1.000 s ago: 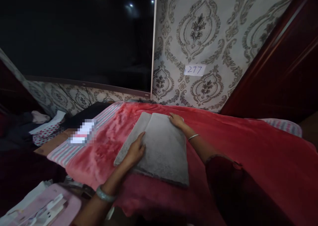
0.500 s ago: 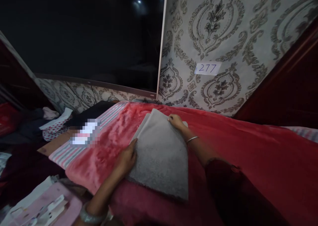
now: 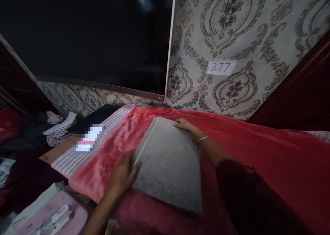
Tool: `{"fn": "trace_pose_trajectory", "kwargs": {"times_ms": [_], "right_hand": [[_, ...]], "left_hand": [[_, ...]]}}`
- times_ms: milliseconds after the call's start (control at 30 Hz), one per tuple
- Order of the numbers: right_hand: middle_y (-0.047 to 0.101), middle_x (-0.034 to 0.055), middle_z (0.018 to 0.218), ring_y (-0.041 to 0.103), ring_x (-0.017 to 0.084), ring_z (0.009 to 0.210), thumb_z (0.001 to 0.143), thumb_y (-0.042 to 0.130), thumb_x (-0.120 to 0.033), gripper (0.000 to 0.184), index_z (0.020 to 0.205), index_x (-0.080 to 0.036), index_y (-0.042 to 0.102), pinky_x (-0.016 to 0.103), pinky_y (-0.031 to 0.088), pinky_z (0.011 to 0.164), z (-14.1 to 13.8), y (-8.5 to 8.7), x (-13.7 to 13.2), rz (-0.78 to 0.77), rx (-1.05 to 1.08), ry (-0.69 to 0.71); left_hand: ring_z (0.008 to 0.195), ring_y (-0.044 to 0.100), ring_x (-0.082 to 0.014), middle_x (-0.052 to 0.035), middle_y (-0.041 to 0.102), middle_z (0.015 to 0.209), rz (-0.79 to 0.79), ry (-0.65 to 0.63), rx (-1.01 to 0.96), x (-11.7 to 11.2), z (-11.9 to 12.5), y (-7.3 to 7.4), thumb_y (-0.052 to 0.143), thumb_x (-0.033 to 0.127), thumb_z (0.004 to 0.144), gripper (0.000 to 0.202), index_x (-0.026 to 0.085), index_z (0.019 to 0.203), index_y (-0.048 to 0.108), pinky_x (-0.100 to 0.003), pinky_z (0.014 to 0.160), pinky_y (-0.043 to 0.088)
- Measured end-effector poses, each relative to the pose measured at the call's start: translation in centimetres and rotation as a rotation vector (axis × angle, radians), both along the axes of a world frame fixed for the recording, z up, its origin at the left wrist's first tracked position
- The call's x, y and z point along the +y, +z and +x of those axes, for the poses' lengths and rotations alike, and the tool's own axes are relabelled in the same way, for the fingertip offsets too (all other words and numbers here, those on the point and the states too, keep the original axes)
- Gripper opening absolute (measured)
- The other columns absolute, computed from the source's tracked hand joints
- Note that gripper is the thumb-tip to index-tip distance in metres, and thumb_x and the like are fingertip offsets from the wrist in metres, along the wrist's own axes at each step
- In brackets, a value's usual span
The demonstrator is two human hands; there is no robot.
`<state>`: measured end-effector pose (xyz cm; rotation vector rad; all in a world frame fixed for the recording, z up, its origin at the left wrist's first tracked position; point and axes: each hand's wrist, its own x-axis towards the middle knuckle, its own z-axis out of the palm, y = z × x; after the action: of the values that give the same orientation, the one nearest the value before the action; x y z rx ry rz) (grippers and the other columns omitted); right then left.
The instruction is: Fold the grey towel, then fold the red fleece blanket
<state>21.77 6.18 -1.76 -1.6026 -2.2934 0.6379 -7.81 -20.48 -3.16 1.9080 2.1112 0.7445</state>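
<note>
A folded grey towel (image 3: 168, 162) lies on a red fleece blanket (image 3: 270, 162) that covers the bed. My left hand (image 3: 123, 174) rests flat on the blanket against the towel's near left edge, fingers stretched out and touching it. At the towel's far corner my right hand (image 3: 183, 125) lies on top of the cloth, fingers together and extended. A metal bangle sits on my right wrist.
A striped sheet (image 3: 77, 157) shows at the bed's left edge. Loose clothes (image 3: 58, 128) are heaped at the far left. A pink case (image 3: 54, 216) lies at the bottom left. The patterned wall carries a paper tag reading 277 (image 3: 221, 67). A dark window fills the upper left.
The towel's left flap has been folded over, so the towel is narrower. My left hand slid from on top of the towel to its left edge on the blanket. The right hand stayed at the far corner.
</note>
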Motion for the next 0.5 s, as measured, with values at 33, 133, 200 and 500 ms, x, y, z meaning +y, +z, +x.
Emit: {"fn": "trace_pose_trajectory", "kwargs": {"times_ms": [33,133,200,500], "right_hand": [[0.075,0.0099,0.117,0.067,0.024,0.106,0.092,0.063,-0.03,0.028,0.11,-0.013,0.075,0.027,0.05,0.089,-0.3,0.3,0.3,-0.022,0.006,0.027],[0.075,0.0073,0.116,0.068,0.023,0.106,0.091,0.065,-0.03,0.027,0.109,-0.014,0.075,0.025,0.05,0.089,-1.7,1.2,1.1,-0.076,0.023,0.099],[0.075,0.0067,0.116,0.068,0.022,0.105,0.09,0.065,-0.03,0.026,0.108,-0.015,0.076,0.025,0.05,0.088,-2.8,1.5,1.5,-0.103,0.033,0.125],[0.076,0.0028,0.087,0.069,0.021,0.084,0.079,0.071,-0.026,0.016,0.091,-0.017,0.076,0.027,0.053,0.073,-5.1,3.0,0.7,-0.183,0.129,0.113]], "left_hand": [[0.109,0.068,-0.0323,-0.0145,0.071,0.118,-0.039,-0.013,-0.067,-0.1,-0.3,-0.2,0.056,0.05,0.085,0.058,0.015,0.132,0.061,-0.044,0.092,0.056],[0.108,0.07,-0.0331,-0.0129,0.073,0.118,-0.108,-0.018,-0.207,-0.7,-0.5,-0.4,0.058,0.059,0.078,0.067,0.017,0.13,0.061,-0.044,0.09,0.057],[0.107,0.07,-0.0357,-0.0147,0.074,0.116,-0.134,0.038,-0.253,-1.2,-0.5,-0.5,0.059,0.063,0.072,0.073,0.014,0.127,0.062,-0.046,0.09,0.057],[0.087,0.072,-0.0336,-0.0084,0.076,0.089,-0.109,0.11,-0.462,-1.8,-0.2,-0.8,0.062,0.067,0.064,0.055,0.021,0.092,0.07,-0.043,0.077,0.058]]}}
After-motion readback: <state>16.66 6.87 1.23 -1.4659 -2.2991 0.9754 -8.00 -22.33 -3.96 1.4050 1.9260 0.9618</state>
